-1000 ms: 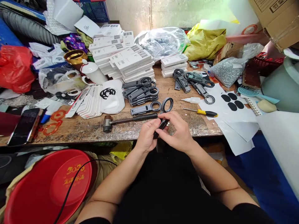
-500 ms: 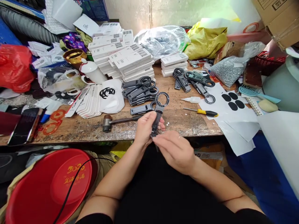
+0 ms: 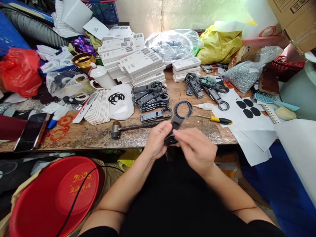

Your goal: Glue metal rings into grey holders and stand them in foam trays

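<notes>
My left hand point(image 3: 156, 140) grips the lower end of a black ring-headed plastic holder point(image 3: 181, 113), its ring tilted up to the right above the wooden table's point(image 3: 93, 133) front edge. My right hand point(image 3: 197, 149) is blurred and pinches the same holder's handle from the right. Just behind the hands lie a hammer point(image 3: 133, 126) and one more black holder point(image 3: 155, 115). A stack of the same holders point(image 3: 151, 97) sits further back.
White barcode boxes point(image 3: 140, 64) are piled at the back. A yellow-handled screwdriver point(image 3: 214, 119) and a small glue bottle point(image 3: 203, 106) lie to the right, beside white sheets with black oval pads point(image 3: 248, 108). A red basin point(image 3: 56, 194) stands below left; a phone point(image 3: 29, 131) lies far left.
The holder's ring has swung from straight up to tilted right. My right hand has risen from below the holder to pinch its handle. The view shifted slightly.
</notes>
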`<state>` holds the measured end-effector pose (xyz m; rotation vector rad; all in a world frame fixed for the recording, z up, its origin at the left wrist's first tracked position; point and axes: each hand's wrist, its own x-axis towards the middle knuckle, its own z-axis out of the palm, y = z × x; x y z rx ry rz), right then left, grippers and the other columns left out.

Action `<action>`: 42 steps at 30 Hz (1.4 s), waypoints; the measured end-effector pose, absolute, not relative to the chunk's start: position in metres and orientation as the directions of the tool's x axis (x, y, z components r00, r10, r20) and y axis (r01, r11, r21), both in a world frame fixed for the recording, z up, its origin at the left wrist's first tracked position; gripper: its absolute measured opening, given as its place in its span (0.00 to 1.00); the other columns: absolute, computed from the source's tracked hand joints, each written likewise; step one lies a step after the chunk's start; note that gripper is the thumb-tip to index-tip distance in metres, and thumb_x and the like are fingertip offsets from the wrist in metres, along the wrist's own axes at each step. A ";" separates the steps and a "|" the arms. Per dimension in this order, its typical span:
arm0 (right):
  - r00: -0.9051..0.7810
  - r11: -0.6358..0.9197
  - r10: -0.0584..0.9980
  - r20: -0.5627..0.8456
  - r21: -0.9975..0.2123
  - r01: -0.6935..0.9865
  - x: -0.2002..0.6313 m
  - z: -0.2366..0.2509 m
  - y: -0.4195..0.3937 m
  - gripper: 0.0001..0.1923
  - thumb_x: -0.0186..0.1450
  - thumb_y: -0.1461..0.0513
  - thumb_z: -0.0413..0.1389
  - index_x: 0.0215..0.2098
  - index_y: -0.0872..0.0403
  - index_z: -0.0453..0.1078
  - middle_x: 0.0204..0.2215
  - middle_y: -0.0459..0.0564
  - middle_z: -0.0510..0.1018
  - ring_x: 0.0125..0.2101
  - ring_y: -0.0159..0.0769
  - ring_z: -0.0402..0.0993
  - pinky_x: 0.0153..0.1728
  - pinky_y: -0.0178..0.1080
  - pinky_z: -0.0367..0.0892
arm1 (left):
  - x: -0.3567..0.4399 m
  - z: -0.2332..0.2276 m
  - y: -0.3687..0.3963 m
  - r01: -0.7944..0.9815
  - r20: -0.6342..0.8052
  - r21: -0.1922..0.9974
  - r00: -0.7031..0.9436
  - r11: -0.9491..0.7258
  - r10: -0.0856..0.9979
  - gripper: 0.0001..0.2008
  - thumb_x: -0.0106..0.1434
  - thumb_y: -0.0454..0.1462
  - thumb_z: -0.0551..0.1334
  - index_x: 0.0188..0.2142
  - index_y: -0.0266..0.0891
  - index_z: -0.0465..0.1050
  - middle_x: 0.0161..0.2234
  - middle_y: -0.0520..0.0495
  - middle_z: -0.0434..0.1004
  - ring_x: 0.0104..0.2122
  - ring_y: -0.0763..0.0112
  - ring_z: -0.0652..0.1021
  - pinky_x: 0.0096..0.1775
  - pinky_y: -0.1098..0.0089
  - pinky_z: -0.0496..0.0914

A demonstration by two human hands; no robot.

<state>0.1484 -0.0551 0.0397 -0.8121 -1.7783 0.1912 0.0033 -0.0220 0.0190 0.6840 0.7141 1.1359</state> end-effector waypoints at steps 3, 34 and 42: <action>-0.001 0.613 0.727 0.687 -0.648 0.451 0.157 0.039 -0.041 0.10 0.70 0.65 0.63 0.46 0.46 0.83 0.39 0.50 0.80 0.40 0.37 0.80 0.41 0.43 0.79 | 0.004 0.016 -0.032 -0.546 -0.125 0.782 0.336 0.301 0.934 0.26 0.63 0.57 0.72 0.46 0.38 0.77 0.30 0.49 0.82 0.29 0.64 0.85 0.32 0.68 0.81; -0.075 -0.328 0.945 -0.319 -0.927 -0.182 0.189 -0.024 -0.012 0.35 0.50 0.46 0.77 0.47 0.52 0.72 0.31 0.48 0.87 0.28 0.36 0.85 0.33 0.39 0.82 | -0.085 -0.028 -0.018 0.562 0.176 0.752 0.334 -0.345 0.926 0.21 0.66 0.37 0.69 0.59 0.42 0.78 0.51 0.42 0.80 0.47 0.60 0.81 0.49 0.61 0.78; -0.090 -0.286 0.957 -0.274 -0.944 -0.165 0.189 -0.016 0.001 0.31 0.52 0.46 0.77 0.45 0.54 0.76 0.31 0.48 0.85 0.27 0.36 0.84 0.31 0.39 0.83 | -0.086 -0.037 -0.019 0.652 0.366 0.567 0.348 -0.503 0.863 0.20 0.73 0.39 0.64 0.63 0.42 0.74 0.54 0.38 0.79 0.54 0.54 0.78 0.57 0.52 0.76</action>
